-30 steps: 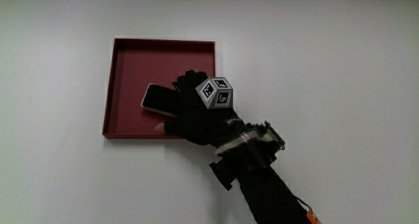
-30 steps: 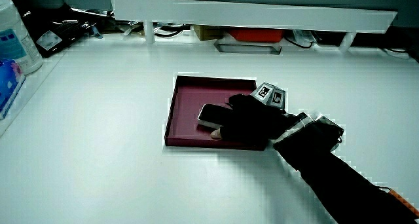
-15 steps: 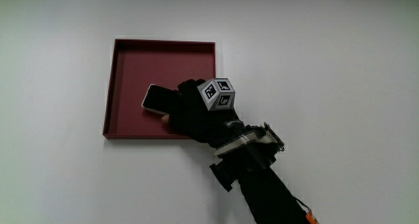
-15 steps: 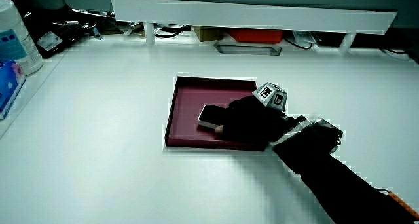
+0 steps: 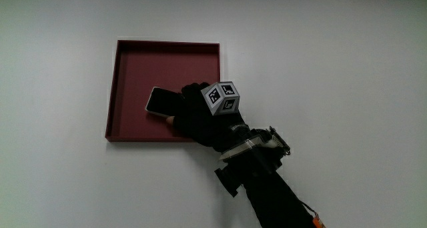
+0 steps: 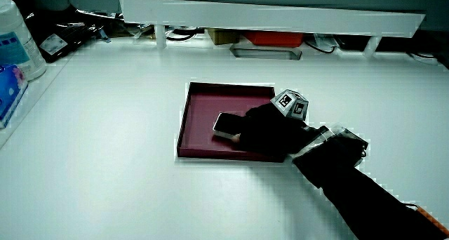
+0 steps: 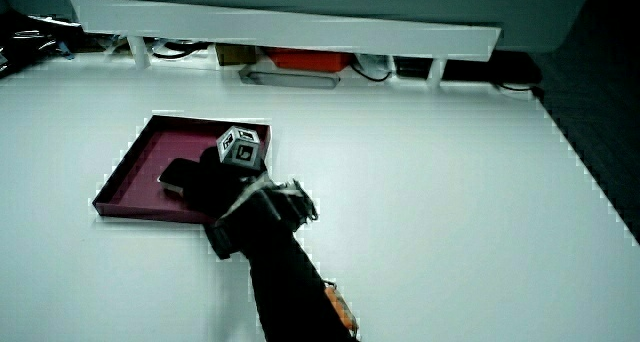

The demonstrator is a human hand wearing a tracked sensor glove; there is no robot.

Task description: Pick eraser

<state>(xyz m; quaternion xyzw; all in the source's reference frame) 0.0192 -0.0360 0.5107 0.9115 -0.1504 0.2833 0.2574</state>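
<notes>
— What are the fingers (image 5: 189,98) doing?

— They are curled down over one end of the eraser (image 5: 161,101), a pale slab with rounded corners. A bare thumb tip shows at the eraser's edge nearer the person, so the grip reads as a pinch: fingers on top, thumb on the near edge. In a side view the same hold shows, with the eraser (image 6: 225,124) poking out past the fingertips.

— And where does the eraser sit?

— Inside the dark red tray (image 5: 133,68), in the part of it closer to the person. I cannot tell whether it is flat on the tray floor or lifted a little. The uncovered end points away from the palm, toward the tray's middle.

— What about the rest of the hand?

— The hand (image 5: 200,115) lies over the tray's near corner, and the patterned cube (image 5: 221,97) on its back stands just above the knuckles. In both side views the cube is the highest part of the hand (image 7: 215,177). The wrist carries a small rig of hardware, and the black-sleeved forearm (image 5: 273,195) runs from there back across the white table (image 5: 333,68) toward the person.

— Anything farther out from the fingers?

— The low partition (image 6: 273,15) stands at the table's edge farthest from the person, well apart from the tray.
</notes>
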